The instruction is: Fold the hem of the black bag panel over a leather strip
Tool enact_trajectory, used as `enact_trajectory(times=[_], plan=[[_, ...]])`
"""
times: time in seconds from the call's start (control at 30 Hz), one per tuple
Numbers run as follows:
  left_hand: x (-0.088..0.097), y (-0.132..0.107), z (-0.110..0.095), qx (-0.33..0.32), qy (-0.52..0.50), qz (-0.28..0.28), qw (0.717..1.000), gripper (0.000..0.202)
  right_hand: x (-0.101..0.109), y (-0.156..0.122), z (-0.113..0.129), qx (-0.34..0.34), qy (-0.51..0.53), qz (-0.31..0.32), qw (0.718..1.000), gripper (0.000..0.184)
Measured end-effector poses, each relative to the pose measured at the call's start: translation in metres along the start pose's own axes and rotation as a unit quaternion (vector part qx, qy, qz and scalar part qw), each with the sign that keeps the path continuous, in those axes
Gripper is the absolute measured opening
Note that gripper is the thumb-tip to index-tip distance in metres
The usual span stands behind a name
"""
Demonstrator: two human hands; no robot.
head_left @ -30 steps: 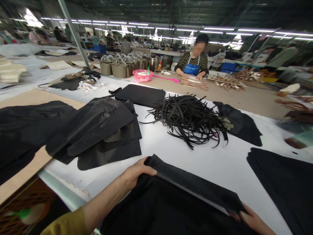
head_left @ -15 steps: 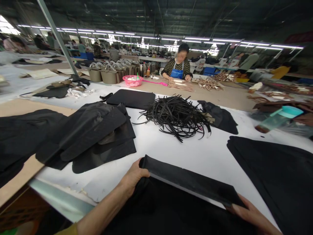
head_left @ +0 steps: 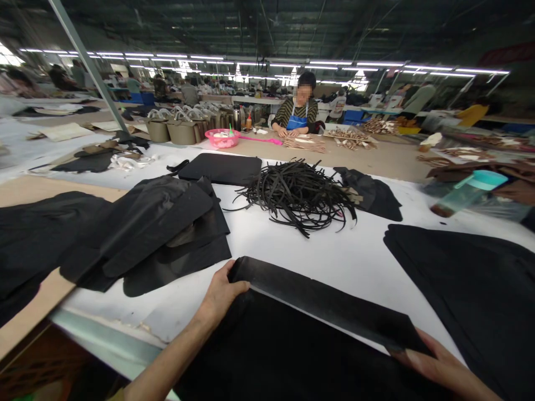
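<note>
A large black fabric panel (head_left: 309,356) spans the space between my hands, its far edge bordered by a shinier dark strip (head_left: 326,298) with a thin pale line along it. My left hand (head_left: 221,292) grips the upper left corner, thumb on top and fingers beneath. At the right end my right hand (head_left: 422,353) pinches the panel and strip, its fingers partly behind the material. Beyond the panel, a tangled heap of narrow black strips (head_left: 298,195) lies on the white tabletop (head_left: 267,250).
Stacked black pieces (head_left: 159,228) lie on the left, and another black stack (head_left: 468,289) on the right. A flat black pad (head_left: 221,167), a teal-lidded bottle (head_left: 470,192) and a pink basin (head_left: 222,138) stand farther back. A co-worker (head_left: 297,111) sits across the table.
The panel's strip edge has spread slightly wider and lies flatter, my right hand having shifted right and down. The view has turned a little. The co-worker's hands have come together.
</note>
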State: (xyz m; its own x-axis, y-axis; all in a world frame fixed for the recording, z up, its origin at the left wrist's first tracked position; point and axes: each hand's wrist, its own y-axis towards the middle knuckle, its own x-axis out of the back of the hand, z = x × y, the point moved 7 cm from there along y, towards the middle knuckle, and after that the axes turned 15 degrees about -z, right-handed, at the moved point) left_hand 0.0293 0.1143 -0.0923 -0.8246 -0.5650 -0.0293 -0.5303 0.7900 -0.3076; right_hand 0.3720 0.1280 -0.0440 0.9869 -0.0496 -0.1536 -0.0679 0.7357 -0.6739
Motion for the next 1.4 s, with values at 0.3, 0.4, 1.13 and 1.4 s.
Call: enact_trajectory(times=[0.3, 0.4, 1.13, 1.4], plan=[[0.006, 0.016, 0.013, 0.002, 0.090, 0.021, 0.996, 0.036, -0.002, 0.059, -0.008, -0.019, -0.002, 0.017, 1.000, 0.080], [0.026, 0.024, -0.004, -0.100, 0.191, -0.082, 0.973, 0.041, 0.001, 0.068, -0.008, 0.003, -0.041, 0.018, 0.999, 0.071], [-0.024, -0.035, 0.018, -0.402, 0.718, 0.047, 0.567, 0.073, 0.051, 0.079, 0.034, 0.354, -0.537, -0.192, 0.741, 0.017], [-0.024, -0.032, 0.025, -0.467, 0.695, 0.021, 0.547, 0.064, 0.058, 0.038, 0.050, 0.427, -0.599, -0.367, 0.569, 0.026]])
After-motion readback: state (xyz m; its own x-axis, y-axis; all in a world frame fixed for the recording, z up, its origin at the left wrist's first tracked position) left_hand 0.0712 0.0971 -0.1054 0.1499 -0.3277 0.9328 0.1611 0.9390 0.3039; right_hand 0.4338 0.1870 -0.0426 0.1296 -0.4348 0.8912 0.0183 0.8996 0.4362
